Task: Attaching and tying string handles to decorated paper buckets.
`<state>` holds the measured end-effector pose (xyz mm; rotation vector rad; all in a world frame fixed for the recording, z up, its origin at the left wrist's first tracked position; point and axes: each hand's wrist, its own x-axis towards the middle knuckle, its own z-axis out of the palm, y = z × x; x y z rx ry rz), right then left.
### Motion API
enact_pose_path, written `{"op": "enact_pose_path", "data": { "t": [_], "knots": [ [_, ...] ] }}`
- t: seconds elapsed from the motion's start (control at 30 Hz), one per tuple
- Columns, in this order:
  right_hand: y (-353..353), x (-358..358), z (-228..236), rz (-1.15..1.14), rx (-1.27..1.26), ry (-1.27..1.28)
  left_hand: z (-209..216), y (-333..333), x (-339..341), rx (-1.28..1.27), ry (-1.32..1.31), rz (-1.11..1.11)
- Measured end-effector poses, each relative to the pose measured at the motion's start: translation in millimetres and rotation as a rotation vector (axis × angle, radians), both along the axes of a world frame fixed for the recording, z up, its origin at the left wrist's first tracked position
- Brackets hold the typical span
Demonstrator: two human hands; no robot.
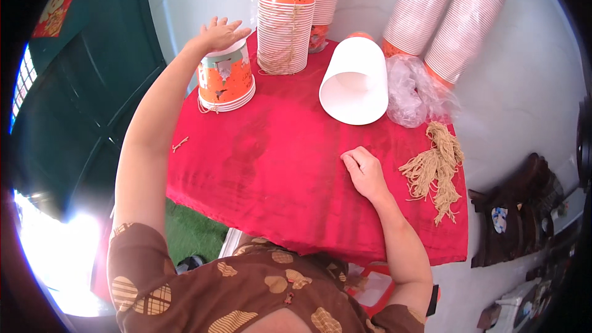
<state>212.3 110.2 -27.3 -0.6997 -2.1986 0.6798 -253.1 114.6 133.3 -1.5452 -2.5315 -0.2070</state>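
My left hand (222,34) is spread flat over the top of a short stack of orange paper buckets (226,80) with white rims, at the far left of the table. A thin string loop hangs at that stack's base. My right hand (365,172) rests closed on the red cloth (277,172), its fingers curled under, with nothing visible in it. Beyond it a white paper bucket (353,86) lies on its side, mouth toward me. A bundle of tan strings (436,169) lies to the right of my right hand.
A tall nested stack of orange buckets (283,37), tied with string, stands at the back. Two plastic-wrapped bucket stacks (467,21) lean at the back right beside crumpled clear plastic (414,89). One loose string piece (180,143) lies near the left edge.
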Motion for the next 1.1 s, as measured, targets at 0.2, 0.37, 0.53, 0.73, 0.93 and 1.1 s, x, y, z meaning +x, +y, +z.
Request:
{"op": "enact_pose_path", "data": {
  "t": [0.2,0.37,0.53,0.73,0.93,1.1],
  "knots": [
    [-0.7,-1.8,0.7,0.021,0.022,0.003,-12.1,-8.5,16.8,-0.104,-0.092,0.034],
    [-1.2,0.0,5.6,0.018,0.024,-0.058,-10.1,-9.2,25.5,-0.100,-0.054,0.053],
    [1.2,1.2,4.0,0.045,0.029,-0.011,-13.9,-7.5,25.4,-0.066,-0.075,0.043],
    [3.4,1.5,1.7,0.045,0.030,-0.004,-13.7,-5.1,28.8,-0.072,-0.100,0.066],
    [3.8,-1.0,-1.1,0.049,0.046,0.003,-12.0,-11.3,29.0,-0.057,-0.110,0.072],
    [3.0,-2.1,-2.4,0.056,0.049,0.014,-15.1,-11.5,26.8,-0.057,-0.115,0.071]
  ]
}}
